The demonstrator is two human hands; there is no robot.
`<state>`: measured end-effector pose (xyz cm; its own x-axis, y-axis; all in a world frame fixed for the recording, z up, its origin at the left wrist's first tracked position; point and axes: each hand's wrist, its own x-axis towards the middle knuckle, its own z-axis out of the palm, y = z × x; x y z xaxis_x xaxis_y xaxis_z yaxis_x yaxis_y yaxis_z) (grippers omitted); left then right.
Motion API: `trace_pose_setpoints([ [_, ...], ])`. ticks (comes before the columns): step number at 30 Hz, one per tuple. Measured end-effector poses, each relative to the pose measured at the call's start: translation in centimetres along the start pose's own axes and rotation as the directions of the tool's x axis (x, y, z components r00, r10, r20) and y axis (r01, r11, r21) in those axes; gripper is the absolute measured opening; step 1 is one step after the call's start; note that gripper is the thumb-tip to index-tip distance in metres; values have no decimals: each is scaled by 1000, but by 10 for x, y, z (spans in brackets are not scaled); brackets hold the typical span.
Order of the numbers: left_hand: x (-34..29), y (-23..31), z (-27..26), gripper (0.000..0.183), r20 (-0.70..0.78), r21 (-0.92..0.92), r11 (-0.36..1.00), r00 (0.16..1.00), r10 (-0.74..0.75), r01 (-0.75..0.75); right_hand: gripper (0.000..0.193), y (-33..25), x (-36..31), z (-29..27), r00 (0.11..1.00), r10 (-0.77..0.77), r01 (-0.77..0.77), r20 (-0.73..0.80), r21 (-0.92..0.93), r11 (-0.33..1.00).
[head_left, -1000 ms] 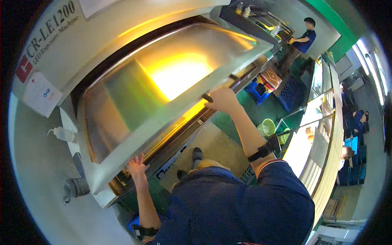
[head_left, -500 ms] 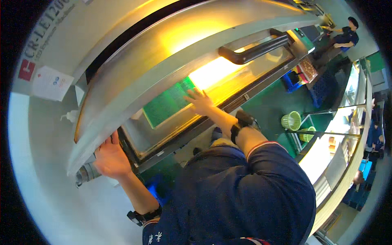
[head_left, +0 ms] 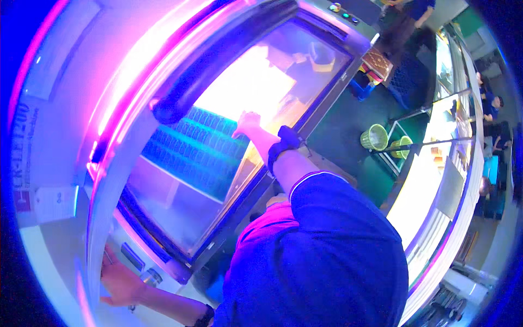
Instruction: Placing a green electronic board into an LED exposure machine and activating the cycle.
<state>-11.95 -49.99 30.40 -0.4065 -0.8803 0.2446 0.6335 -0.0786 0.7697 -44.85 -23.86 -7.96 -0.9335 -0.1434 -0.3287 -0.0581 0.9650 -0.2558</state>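
At the lower left, the left hand [head_left: 121,284] rests against the front edge of the machine's raised lid [head_left: 117,163], fingers loosely curled around a small round knob [head_left: 152,277]; whether it truly grips the knob cannot be told. The lid's frame runs as one long band from lower left up toward the upper right. Under it, on the glass bed [head_left: 180,218], lies one ribbed panel [head_left: 193,150] glowing blue, its long axis running from lower left to upper right and its far end pointing toward the bright lit area. The right hand [head_left: 249,123] lies on that far end, fingers spread flat and pressing down, with a dark band on the wrist. Farther right, on the floor, stand two green baskets [head_left: 373,137].
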Motion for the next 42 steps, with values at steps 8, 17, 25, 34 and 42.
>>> trace_pose_setpoints([
  [8, 49, -44, -72, 94, 477, -56, 998, 877, 61, -39, 78, 44, -107, 26, 940, -97, -48, 328, 407, 912],
  [17, 39, -120, -82, 76, 741, -18, 944, 629, 233, -329, 54, 117, -406, 102, 895, 435, -336, 100, 793, 508],
  [25, -18, -373, -262, 54, 778, 628, 775, 81, -623, -73, 32, 45, -643, 57, 487, 872, 38, 50, 996, -78],
  [34, -229, -234, -254, 52, 516, 715, 683, -545, -661, -152, 43, 36, -767, 231, 268, 882, 699, 387, 553, -454],
  [42, -341, -210, -244, 56, 331, 644, 707, -726, -603, -293, 27, 103, -856, 239, 347, 833, 597, 431, 584, -551],
])
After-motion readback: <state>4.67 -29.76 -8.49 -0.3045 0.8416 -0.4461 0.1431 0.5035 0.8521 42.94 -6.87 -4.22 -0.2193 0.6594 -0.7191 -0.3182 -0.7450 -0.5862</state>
